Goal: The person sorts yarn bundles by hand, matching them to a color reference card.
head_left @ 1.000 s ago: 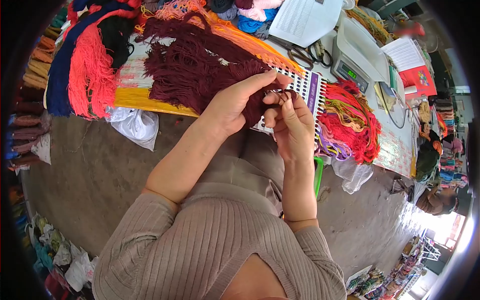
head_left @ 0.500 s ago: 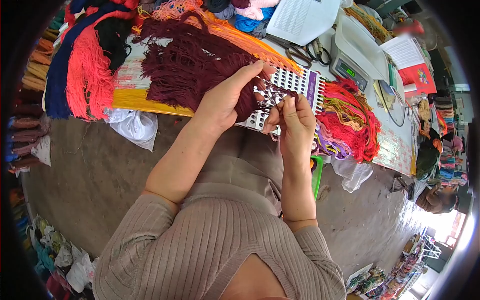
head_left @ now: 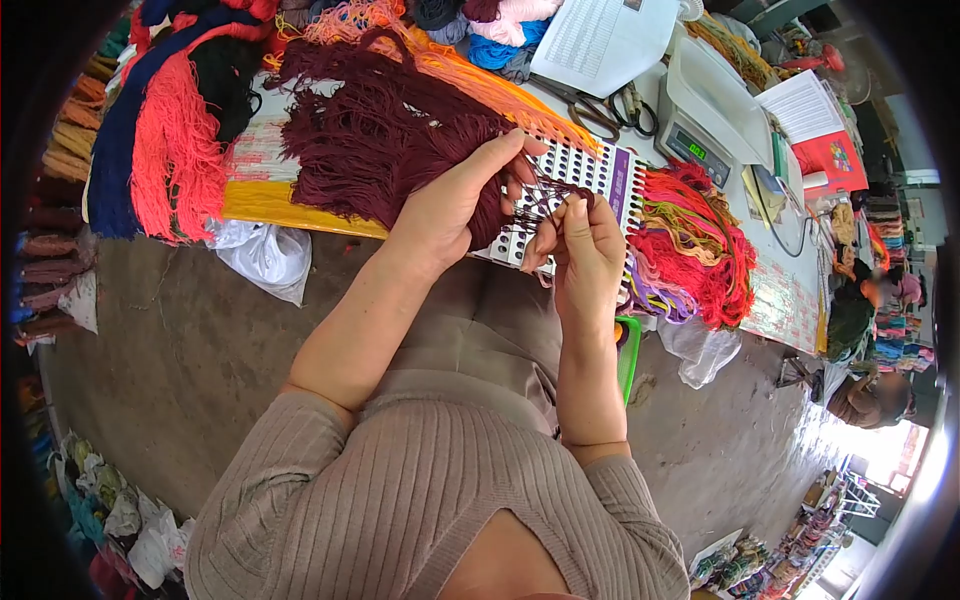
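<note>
A large bundle of dark maroon thread (head_left: 370,130) lies over the table and runs into my left hand (head_left: 445,205), which is closed around its near end. My right hand (head_left: 585,250) pinches a small tuft of the same maroon strands between thumb and fingers. Between the two hands the strands stretch apart in thin lines. Beneath them is a white card (head_left: 575,165) with rows of holes and a purple strip. Red, olive and purple threads (head_left: 700,240) hang from the holes along its right edge.
Scissors (head_left: 632,108), a digital scale (head_left: 697,145) and a printed sheet (head_left: 605,40) stand at the back. Orange thread (head_left: 500,85) lies behind the maroon bundle. Coral thread (head_left: 180,140) hangs over the left edge. A person (head_left: 872,398) is at far right.
Both hands keep their grip on the maroon strands. My right hand has shifted very slightly left, and the whole view has moved a little.
</note>
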### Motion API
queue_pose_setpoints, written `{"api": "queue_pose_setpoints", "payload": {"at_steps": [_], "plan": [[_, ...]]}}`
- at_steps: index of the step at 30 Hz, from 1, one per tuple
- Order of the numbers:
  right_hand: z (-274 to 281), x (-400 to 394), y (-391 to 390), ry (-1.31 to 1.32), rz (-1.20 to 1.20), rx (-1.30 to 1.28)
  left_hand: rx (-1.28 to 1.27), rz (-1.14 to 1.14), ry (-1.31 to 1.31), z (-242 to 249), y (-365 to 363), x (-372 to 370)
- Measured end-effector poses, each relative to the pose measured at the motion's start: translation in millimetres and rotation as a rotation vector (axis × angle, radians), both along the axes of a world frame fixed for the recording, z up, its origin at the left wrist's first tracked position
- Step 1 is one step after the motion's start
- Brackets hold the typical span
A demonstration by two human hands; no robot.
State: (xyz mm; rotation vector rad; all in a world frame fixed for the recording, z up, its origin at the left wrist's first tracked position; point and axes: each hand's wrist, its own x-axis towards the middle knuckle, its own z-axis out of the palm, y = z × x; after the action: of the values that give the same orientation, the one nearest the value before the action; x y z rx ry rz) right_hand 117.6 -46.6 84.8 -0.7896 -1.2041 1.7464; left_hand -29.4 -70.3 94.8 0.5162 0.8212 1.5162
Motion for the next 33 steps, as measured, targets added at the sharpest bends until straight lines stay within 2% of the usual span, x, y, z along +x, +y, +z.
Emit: {"api": "queue_pose_setpoints", "payload": {"at_steps": [5, 6, 7, 8, 9, 10, 11, 12, 13, 14, 15, 16, 17, 18, 19, 20, 21, 22, 23, 25, 26, 27, 28, 29, 30, 31, 32, 33], "plan": [[-2, -2, -1, -0.019, -0.004, -0.016, 0.018, -0.018, -0.054, -2, 1, -5], [6, -2, -1, -0.151, 0.02, -0.018, 0.009, -0.006, -0.042, -3, 2, -7], [17, -3, -3, -0.394, 0.051, -0.018, 0.007, -0.002, -0.031, -4, 3, -10], [-3, 0, -1, -0.405, 0.109, 0.166, -0.002, 0.006, 0.033, -5, 6, -13], [6, 2, -2, -0.535, 0.113, 0.288, -0.017, -0.021, 0.157, -6, 7, -17], [5, 6, 2, -0.605, 0.011, 0.519, -0.096, -0.083, 0.279, 1, 7, -23], [11, 9, 5, -0.564, -0.11, 0.522, -0.038, -0.125, 0.456, 1, 10, -36], [17, 17, 14, -0.573, -0.262, 0.642, -0.188, -0.14, 0.329, 4, 10, -52], [17, 30, 33, -0.534, -0.363, 0.779, -0.164, -0.178, 0.017, -11, 18, -82], [18, 43, 50, -0.459, -0.489, 0.848, -0.072, -0.153, -0.182, -16, 26, -111], [36, 55, 55, -0.328, -0.526, 0.697, -0.024, -0.12, -0.28, -17, 31, -143], [36, 72, 71, -0.068, -0.55, 0.643, 0.018, -0.027, -0.326, -23, 32, -175], [50, 87, 78, 0.29, -0.479, 0.413, 0.077, -0.015, -0.37, -36, 35, -214], [54, 109, 88, 0.485, -0.444, 0.29, 0.111, 0.031, -0.375, -42, 35, -246], [62, 127, 97, 0.628, -0.51, 0.105, 0.089, 0.086, -0.342, -50, 35, -285], [57, 154, 114, 0.828, -0.372, 0.077, 0.033, 0.179, -0.316, -43, 31, -307], [52, 184, 131, 0.881, -0.203, 0.059, 0.015, 0.238, -0.317, -38, 27, -329], [56, 203, 136, 0.705, -0.173, 0.102, 0.019, 0.258, -0.333, -41, 24, -362], [55, 228, 151, 0.727, -0.297, 0.052, 0.005, 0.349, -0.308, -40, 18, -391], [40, 312, 192, 0.565, -0.333, 0.114, -0.034, 0.578, -0.23, -44, 11, -466], [40, 357, 208, 0.415, -0.535, 0.164, 0.012, 0.558, -0.406, -44, 1, -508], [38, 417, 225, 0.3, -0.645, 0.225, 0.025, 0.826, -0.267, -29, -3, -512], [45, 448, 226, 0.287, -0.615, 0.208, 0.029, 1.09, -0.114, -12, -9, -518], [56, 477, 222, 0.305, -0.774, 0.267, 0.128, 1.122, -0.218, 8, -20, -522], [73, 494, 217, 0.324, -0.938, 0.328, 0.229, 1.117, -0.162, 26, -26, -504], [90, 494, 217, 0.348, -1.108, 0.393, 0.733, 0.356, -0.191, 17, -43, -528], [109, 454, 208, 0.223, -1.08, 0.445, 0.68, 0.529, -0.143, 50, -39, -461], [127, 379, 184, 0.095, -1.057, 0.496, 0.711, 0.389, -0.177, 70, -32, -407]]}}
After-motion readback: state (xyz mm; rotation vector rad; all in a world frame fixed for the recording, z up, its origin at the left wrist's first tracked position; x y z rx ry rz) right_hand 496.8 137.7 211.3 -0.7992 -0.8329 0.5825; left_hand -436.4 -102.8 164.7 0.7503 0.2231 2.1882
